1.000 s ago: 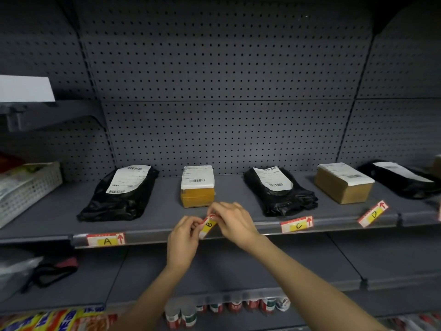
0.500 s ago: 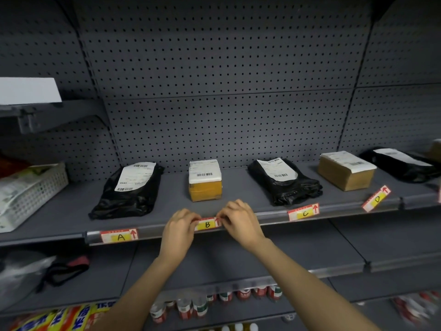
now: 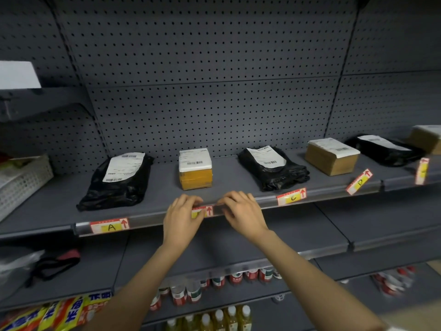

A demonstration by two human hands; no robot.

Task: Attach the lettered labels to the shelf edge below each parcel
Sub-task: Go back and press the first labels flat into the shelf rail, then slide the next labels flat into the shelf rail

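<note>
Matt grey metal shelf (image 3: pixel 59 211) w/ glossy edge strip (image 3: pixel 148 222); crinkly glossy black plastic mailers (image 3: pixel 114 189); cardboard box (image 3: pixel 331 161)

White basket (image 3: pixel 23 177) left; bottles (image 3: pixel 191 295) and snack packets (image 3: pixel 55 316) below.

head view: single wide-angle camera, worn at head height | aimed forward and slightly down at the pegboard back wall (image 3: pixel 214 68) and the shelf edge (image 3: pixel 238 206) | set close, within arm's reach, forearms entering from the bottom of the frame | lower shelves seen at the bottom, edges bowed by the lens | no second view was given.
</note>
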